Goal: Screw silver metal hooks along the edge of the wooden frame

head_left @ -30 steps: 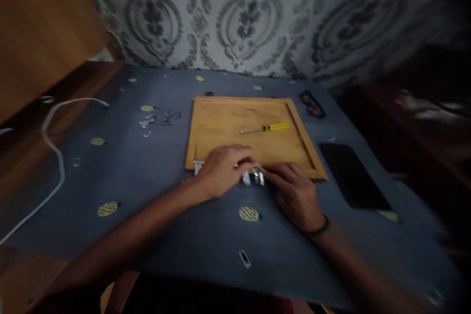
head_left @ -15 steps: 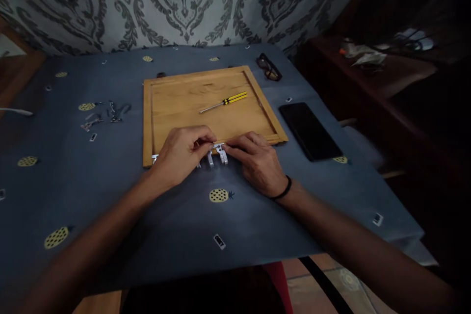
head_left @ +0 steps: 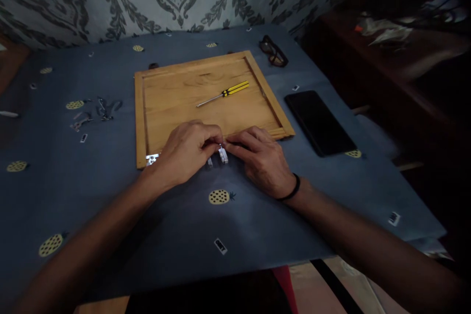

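A framed wooden panel (head_left: pixel 172 98) lies flat on a blue patterned tablecloth (head_left: pixel 110 191). At the panel's near edge my left hand (head_left: pixel 187 149) and my right hand (head_left: pixel 261 159) meet, fingers pinched on a small silver metal bracket (head_left: pixel 222 153). Another silver bracket (head_left: pixel 151 159) sits at the panel's near left corner. On the panel rests a yellow-handled screwdriver (head_left: pixel 224 93), untouched.
A black phone (head_left: pixel 319 122) lies right of the panel and dark-framed glasses (head_left: pixel 274 54) at its far right corner. Several small metal parts (head_left: pixel 91 115) are scattered to the left. A dark wooden shelf (head_left: pixel 386 59) stands at right.
The view has swung right and steadied. Both hands stay at the panel's near edge, and my fingers have closed more tightly around the silver bracket.
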Motion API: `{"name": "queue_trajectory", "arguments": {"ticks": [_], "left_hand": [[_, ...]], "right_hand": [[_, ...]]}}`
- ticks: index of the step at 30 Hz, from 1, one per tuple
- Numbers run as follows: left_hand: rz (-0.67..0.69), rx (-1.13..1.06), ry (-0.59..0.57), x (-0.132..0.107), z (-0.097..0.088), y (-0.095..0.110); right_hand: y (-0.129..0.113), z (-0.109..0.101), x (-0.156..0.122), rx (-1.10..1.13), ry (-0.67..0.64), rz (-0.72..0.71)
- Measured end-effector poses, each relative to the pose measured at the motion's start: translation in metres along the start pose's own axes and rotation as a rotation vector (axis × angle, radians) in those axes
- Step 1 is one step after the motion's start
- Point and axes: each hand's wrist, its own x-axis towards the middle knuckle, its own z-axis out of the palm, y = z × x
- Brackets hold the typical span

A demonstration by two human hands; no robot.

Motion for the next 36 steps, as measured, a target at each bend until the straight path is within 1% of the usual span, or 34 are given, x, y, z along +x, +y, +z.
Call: {"name": "queue_trajectory", "arguments": {"ticks": [8, 13, 17, 23, 26, 30, 36], "left_hand": [[-0.02, 0.009, -0.023, 0.004, -0.001, 0.001], [-0.003, 0.004, -0.02, 0.004, 0.001, 0.0], [-0.01, 0.007, -0.017, 0.005, 0.001, 0.0], [-0.117, -0.109, -0.076, 0.009, -0.001, 0.004], [-0.156, -0.132, -0.091, 0.01, -0.004, 0.007], [-0.172, -0.099, -0.097, 0.009, -0.008, 0.01], [-0.166, -0.026, -0.088, 0.01, -0.005, 0.011]], "right_hand": [[0.0, 0.0, 0.0, -0.047, 0.023, -0.023], [0.0, -0.002, 0.0, -0.032, -0.024, 0.001], [0.0, -0.001, 0.0, -0.056, 0.005, -0.026], [0.001, 0.001, -0.001, -0.041, -0.01, -0.005], [0.002, 0.002, -0.001, -0.037, 0.026, -0.016], [0.002, 0.001, 0.0, -0.027, 0.057, -0.045], [0.003, 0.0, -0.001, -0.002, 0.008, -0.026]]}}
